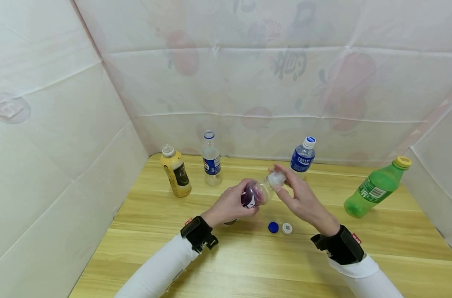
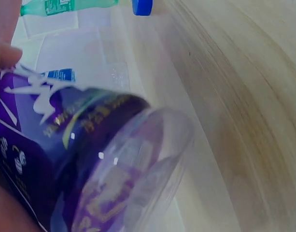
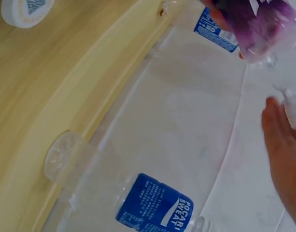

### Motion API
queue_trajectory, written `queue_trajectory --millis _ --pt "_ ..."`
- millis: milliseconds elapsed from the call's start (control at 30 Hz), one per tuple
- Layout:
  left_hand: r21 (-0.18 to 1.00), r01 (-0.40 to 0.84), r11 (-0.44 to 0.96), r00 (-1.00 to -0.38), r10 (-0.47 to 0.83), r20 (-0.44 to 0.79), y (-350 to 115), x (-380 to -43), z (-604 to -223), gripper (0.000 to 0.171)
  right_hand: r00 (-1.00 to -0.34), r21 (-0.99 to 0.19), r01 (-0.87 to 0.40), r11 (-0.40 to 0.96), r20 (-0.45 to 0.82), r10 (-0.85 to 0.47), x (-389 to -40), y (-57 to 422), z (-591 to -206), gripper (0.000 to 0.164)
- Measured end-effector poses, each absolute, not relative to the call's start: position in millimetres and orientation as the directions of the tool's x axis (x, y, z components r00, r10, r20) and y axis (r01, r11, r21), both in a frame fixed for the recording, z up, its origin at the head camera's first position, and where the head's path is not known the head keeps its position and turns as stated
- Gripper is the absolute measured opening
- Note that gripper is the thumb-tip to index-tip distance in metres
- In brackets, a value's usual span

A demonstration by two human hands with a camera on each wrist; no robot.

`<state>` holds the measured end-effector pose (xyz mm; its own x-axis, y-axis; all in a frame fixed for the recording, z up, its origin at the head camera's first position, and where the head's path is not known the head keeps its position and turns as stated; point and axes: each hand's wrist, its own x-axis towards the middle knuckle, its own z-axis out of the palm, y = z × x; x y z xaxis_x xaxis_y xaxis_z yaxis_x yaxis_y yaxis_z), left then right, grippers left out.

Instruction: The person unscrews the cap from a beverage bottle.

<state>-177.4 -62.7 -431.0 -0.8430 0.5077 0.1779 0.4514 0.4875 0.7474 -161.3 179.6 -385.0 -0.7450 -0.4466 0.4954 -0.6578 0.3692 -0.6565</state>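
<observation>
My left hand [image 1: 231, 203] grips a clear plastic bottle [image 1: 253, 194] with a purple label around its body. The bottle is held over the table, tilted, its neck toward the upper right. At the neck, my right hand [image 1: 302, 200] has thumb and fingers around the white cap [image 1: 276, 179]. Close up in the left wrist view, the purple label [image 2: 65, 130] and clear base of the bottle show. Two loose caps, one blue [image 1: 273, 227] and one white [image 1: 287, 228], lie on the table below the hands.
Along the back stand a yellow bottle [image 1: 176, 174], an uncapped blue-labelled bottle [image 1: 212, 163] and a white-capped Pocari Sweat bottle [image 1: 302, 159]. A green bottle [image 1: 375, 191] with a yellow cap leans at right. Light sheeting [image 1: 226, 82] walls the wooden table [image 1: 248, 269].
</observation>
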Motion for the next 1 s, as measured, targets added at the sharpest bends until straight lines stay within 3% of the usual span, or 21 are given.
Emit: queue_trajectory --millis 233,400,533,800,1000 --pt "0.61 0.527 0.592 -0.845 0.445 0.297 -58 -176 -431 0.076 -0.853 -0.634 -0.518 0.575 0.435 -0.289 -158 176 -385 0.071" --pt "0.556 0.547 0.626 -0.836 0.443 0.325 -55 -175 -431 0.076 -0.863 -0.547 -0.469 0.694 0.451 -0.228 -157 172 -385 0.072" --pt "0.526 0.563 0.638 -0.826 0.453 0.335 -55 -175 -432 0.076 -0.853 -0.515 -0.46 0.723 0.482 -0.199 -155 169 -386 0.064" --pt "0.522 0.569 0.635 -0.821 0.467 0.328 -55 -174 -433 0.076 -0.807 -0.466 -0.493 0.735 0.561 -0.186 -157 166 -385 0.032" --pt "0.53 0.561 0.636 -0.826 0.469 0.312 -56 -174 -433 0.077 -0.821 -0.51 -0.509 0.693 0.53 -0.213 -156 165 -381 0.026"
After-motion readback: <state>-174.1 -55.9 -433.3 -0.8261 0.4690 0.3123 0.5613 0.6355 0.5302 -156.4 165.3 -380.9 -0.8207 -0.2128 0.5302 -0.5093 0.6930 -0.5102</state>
